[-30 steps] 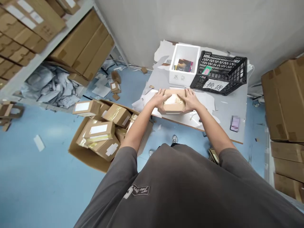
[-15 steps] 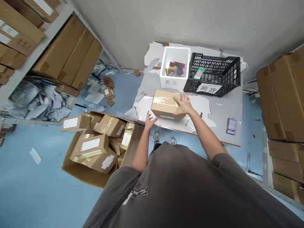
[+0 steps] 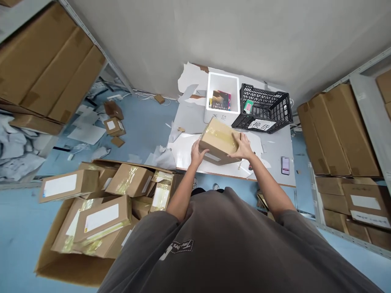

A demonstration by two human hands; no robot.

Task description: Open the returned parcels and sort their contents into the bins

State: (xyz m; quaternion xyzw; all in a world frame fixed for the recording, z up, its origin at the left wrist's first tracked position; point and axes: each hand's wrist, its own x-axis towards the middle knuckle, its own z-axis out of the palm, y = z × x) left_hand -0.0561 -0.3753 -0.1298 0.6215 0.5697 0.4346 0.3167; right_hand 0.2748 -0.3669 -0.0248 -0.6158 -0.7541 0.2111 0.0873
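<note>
Between my two hands is a taped cardboard box, tilted at the front of the table, with a white label on its near side. My left hand grips the box's left near corner, thumb along the near side. On the right end, my right hand has its fingers over the top edge and its thumb on the near side. The underside of the box is hidden, so I cannot tell how much of it touches the table.
Behind the box stand a white foam bin holding books and a black plastic crate. A phone lies at the table's right. A large open carton of parcels sits at left. Shelves with cartons flank both sides.
My left hand, apart from the box before, has closed on its left corner. The box has turned and tilted between both hands. The camera view has shifted.
</note>
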